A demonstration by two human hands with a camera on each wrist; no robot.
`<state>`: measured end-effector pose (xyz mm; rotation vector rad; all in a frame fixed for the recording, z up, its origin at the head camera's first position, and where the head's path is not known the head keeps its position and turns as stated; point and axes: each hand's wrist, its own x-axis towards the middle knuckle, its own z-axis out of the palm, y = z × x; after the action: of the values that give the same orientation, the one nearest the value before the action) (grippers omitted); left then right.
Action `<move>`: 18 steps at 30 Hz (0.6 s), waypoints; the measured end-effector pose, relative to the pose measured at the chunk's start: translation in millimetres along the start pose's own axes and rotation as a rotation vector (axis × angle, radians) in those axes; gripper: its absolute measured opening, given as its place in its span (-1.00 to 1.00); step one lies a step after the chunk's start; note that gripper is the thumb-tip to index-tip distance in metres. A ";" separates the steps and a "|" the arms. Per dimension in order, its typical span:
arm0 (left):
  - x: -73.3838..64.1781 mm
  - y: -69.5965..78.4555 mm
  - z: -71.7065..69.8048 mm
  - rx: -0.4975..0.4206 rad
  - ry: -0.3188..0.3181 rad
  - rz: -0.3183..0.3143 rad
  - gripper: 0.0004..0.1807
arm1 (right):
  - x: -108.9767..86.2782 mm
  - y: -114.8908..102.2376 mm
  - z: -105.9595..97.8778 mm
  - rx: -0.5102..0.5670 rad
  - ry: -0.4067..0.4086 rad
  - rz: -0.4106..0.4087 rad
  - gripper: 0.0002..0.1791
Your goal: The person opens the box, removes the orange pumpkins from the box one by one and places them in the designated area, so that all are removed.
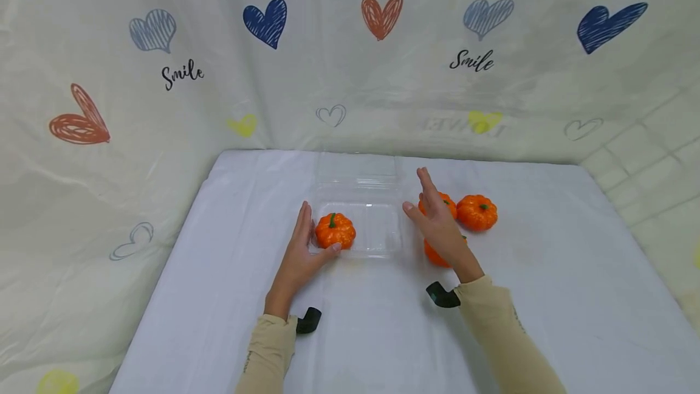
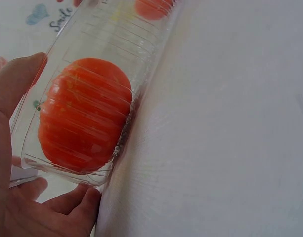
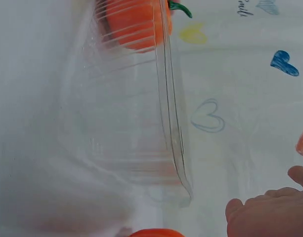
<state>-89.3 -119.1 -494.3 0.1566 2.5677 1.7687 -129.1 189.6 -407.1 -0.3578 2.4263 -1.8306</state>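
A clear plastic container (image 1: 377,230) stands on the table with one small orange pumpkin (image 1: 335,233) in its left end. My left hand (image 1: 298,263) holds the container's left end; in the left wrist view the thumb (image 2: 20,79) lies at the upper rim and the fingers (image 2: 72,207) bend around the end wall. To the right of the container, my right hand (image 1: 442,233) is held over the loose pumpkins with its fingers extended, gripping nothing. It partly covers two of them, a rear pumpkin (image 1: 449,203) and a front pumpkin (image 1: 435,255).
A third loose pumpkin (image 1: 477,213) lies just right of the rear one. The container's transparent lid (image 1: 355,169) is folded back towards the wall. A white cloth covers the table (image 1: 547,297), and a sheet printed with hearts (image 1: 381,17) hangs behind.
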 end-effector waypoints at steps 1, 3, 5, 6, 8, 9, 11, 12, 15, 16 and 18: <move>0.2 0.3 0.3 0.002 0.000 -0.001 0.28 | 0.5 -0.2 3.0 0.013 -0.007 -0.002 -0.08; 0.2 1.0 0.6 0.004 0.000 -0.003 0.28 | 1.8 -0.4 8.9 0.025 -0.013 -0.009 -0.08; 0.2 1.6 0.7 0.010 0.002 -0.006 0.28 | 3.6 0.3 15.2 0.030 -0.021 -0.023 -0.08; 0.1 1.9 0.6 0.013 0.003 -0.008 0.28 | 4.8 1.4 18.5 0.034 -0.025 -0.031 -0.08; 0.1 2.1 0.6 0.019 0.005 -0.009 0.28 | 6.4 3.9 25.2 0.028 -0.033 -0.035 -0.09; 0.1 2.2 0.5 0.021 0.006 -0.009 0.28 | 7.0 5.3 28.6 0.026 -0.039 -0.036 -0.10; 0.2 2.2 0.5 0.025 0.006 -0.008 0.28 | 7.3 7.3 35.2 0.027 -0.057 -0.035 -0.11; 0.4 2.0 0.5 0.025 0.006 -0.008 0.28 | 7.1 7.9 38.2 0.030 -0.065 -0.031 -0.11; 0.8 1.6 0.7 0.026 0.006 -0.004 0.27 | 6.5 8.4 46.7 0.027 -0.092 -0.022 -0.09; 1.0 1.5 0.8 0.029 0.007 -0.003 0.27 | 6.8 8.3 49.3 0.027 -0.103 -0.023 -0.08; 0.9 1.6 0.8 0.029 0.006 0.001 0.27 | 7.9 8.5 54.0 0.022 -0.126 -0.020 -0.07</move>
<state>-90.1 -117.8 -493.1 0.1531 2.5989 1.7359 -126.9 139.3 -429.8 -0.4818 2.3259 -1.7838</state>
